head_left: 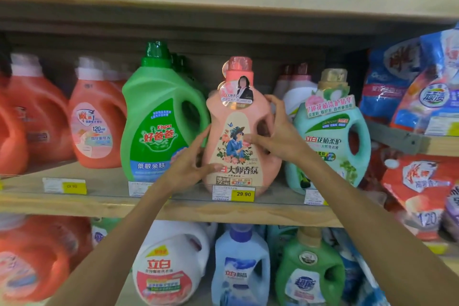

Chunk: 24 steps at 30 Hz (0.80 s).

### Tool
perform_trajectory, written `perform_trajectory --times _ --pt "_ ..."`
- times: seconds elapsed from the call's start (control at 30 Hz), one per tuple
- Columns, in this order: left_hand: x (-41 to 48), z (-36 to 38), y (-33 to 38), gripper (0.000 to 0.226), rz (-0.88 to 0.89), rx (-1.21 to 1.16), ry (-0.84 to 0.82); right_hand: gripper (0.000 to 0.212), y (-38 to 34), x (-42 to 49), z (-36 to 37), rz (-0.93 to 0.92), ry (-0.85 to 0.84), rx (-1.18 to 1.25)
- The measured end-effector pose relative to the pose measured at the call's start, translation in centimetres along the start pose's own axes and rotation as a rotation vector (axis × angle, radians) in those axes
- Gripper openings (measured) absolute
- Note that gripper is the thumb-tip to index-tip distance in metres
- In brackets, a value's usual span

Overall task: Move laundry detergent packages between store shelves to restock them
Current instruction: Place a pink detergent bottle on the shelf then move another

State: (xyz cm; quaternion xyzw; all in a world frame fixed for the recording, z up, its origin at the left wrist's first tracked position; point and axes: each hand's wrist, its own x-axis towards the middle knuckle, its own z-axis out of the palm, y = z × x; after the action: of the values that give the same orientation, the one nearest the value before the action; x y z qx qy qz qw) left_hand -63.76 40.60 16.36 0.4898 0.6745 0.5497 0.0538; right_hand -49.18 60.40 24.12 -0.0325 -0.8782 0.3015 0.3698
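Note:
A pink detergent bottle (238, 117) with a pink cap stands upright on the middle wooden shelf (104, 204), between a green bottle (161, 117) and a teal bottle (327, 136). My left hand (191, 164) lies against its lower left side, thumb across the front label. My right hand (278, 131) holds its right side at the handle, thumb on the label and fingers curled round the edge.
Orange bottles (96, 122) fill the shelf's left part. Blue and red detergent bags (422, 97) are stacked at the right. The lower shelf holds white, blue and green bottles (241, 271). Yellow price tags (243, 194) line the shelf edges. Another shelf runs overhead.

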Motion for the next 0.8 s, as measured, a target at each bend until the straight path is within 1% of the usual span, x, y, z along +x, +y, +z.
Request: perform_trajectory --times 0.13,0.4,0.5,0.63,0.73,0.8 --pt "-0.1 0.0 -0.1 0.096 0.005 0.035 0.004 0.103 -0.2 -0.1 -0.1 0.007 -0.024 -0.030" --pt "-0.6 -0.2 1.0 0.091 -0.060 -0.001 -0.067 0.104 -0.9 -0.8 0.1 0.061 -0.028 -0.037" --pt "-1.2 0.0 1.3 0.089 -0.086 0.026 0.007 0.106 -1.6 -1.2 0.5 0.120 -0.060 -0.089" --pt "-2.3 -0.2 1.0 0.089 -0.093 0.132 0.057 0.100 -2.1 -1.9 0.4 0.171 -0.121 -0.299" --pt "-2.1 -1.0 -1.9 0.093 -0.087 0.237 0.037 0.097 -2.5 -3.4 -0.6 0.172 -0.168 -0.527" --pt "-3.7 -0.8 -0.4 0.086 -0.062 0.344 0.060 0.082 -3.2 -4.8 -1.4 0.180 -0.212 -0.692"
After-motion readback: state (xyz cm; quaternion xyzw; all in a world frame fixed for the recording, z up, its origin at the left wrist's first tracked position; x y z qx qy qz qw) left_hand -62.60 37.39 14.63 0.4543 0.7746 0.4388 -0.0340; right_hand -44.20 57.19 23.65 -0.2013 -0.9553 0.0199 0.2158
